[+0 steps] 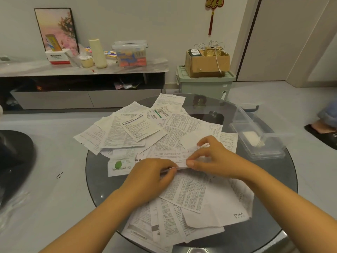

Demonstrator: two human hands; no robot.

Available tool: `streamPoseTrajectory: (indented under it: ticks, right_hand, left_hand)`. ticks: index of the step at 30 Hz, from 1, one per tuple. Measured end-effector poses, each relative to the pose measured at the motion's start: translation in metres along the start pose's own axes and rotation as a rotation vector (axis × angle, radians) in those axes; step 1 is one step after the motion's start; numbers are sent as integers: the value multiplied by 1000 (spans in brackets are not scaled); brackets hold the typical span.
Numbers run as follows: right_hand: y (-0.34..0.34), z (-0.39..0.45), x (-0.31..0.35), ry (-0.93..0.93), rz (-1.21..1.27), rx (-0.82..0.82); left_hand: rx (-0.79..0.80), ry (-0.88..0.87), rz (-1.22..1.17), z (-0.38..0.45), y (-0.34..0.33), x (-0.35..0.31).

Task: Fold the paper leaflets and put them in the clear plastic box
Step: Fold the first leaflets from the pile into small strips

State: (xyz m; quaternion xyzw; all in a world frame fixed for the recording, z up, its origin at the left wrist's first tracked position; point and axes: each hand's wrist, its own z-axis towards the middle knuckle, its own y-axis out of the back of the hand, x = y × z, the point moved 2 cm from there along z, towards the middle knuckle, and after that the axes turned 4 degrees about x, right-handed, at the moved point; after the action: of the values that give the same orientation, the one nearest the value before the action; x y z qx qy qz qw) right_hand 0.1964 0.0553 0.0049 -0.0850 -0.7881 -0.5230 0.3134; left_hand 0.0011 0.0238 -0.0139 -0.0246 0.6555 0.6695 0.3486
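Note:
A heap of several printed paper leaflets (138,128) covers the round glass table (273,179). Over the middle of the heap both hands work one small white leaflet (180,161), partly folded into a narrow strip. My left hand (153,174) pinches its near left edge between thumb and fingers. My right hand (211,154) pinches its right part, thumb on the front and fingers behind. The clear plastic box (255,132) stands open at the table's right edge, with something pale and flat lying in it.
A low TV cabinet (82,70) at the back carries a lidded clear box, a white bottle and cartons. A green bin (206,83) with a cardboard box on top stands behind the table. A person's slippered foot (324,125) is at far right. A dark round object lies left.

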Motion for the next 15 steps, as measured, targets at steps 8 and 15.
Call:
streamPoseTrajectory:
  ticks: [8, 15]
  right_hand:
    - [-2, 1, -11, -101, -28, -65]
    - [-8, 4, -9, -137, -4, -69]
  left_hand:
    - [-121, 191, -128, 7, 3, 10]
    - [-103, 148, 131, 10, -9, 15]
